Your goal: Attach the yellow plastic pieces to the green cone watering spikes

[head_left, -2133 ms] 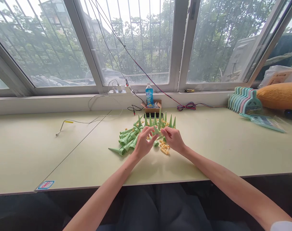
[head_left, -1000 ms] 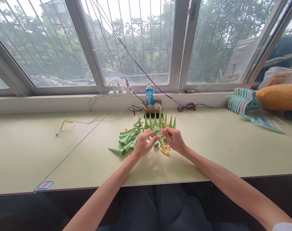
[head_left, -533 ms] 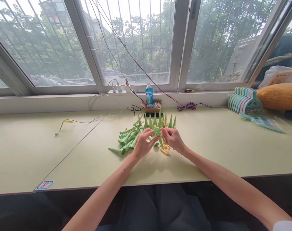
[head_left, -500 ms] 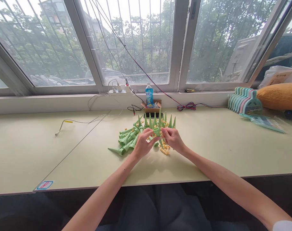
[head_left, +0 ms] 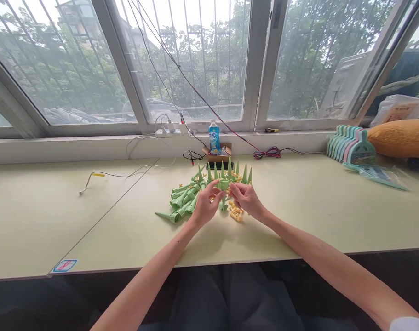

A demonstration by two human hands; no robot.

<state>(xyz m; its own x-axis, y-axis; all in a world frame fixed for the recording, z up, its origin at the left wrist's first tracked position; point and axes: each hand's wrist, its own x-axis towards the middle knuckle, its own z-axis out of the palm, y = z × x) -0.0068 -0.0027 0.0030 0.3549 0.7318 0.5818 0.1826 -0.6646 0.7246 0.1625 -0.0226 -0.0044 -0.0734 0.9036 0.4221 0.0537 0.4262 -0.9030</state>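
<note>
My left hand and my right hand meet over a pale green table. Between their fingertips is one green plastic cone, wide end up and tip pointing down. Both hands pinch it near its top. A pile of green cones lies flat to the left of my left hand. More cones stand upright just behind the hands. Small yellow pieces lie scattered under my right hand.
A blue-labelled bottle stands by a small cardboard box at the window sill. Cables trail across the left of the table. Pastel plastic items, a clear bag and an orange cushion sit far right.
The cone between my hands has turned from lying slanted to standing with its tip down. My fingers have shifted up to its wide end.
</note>
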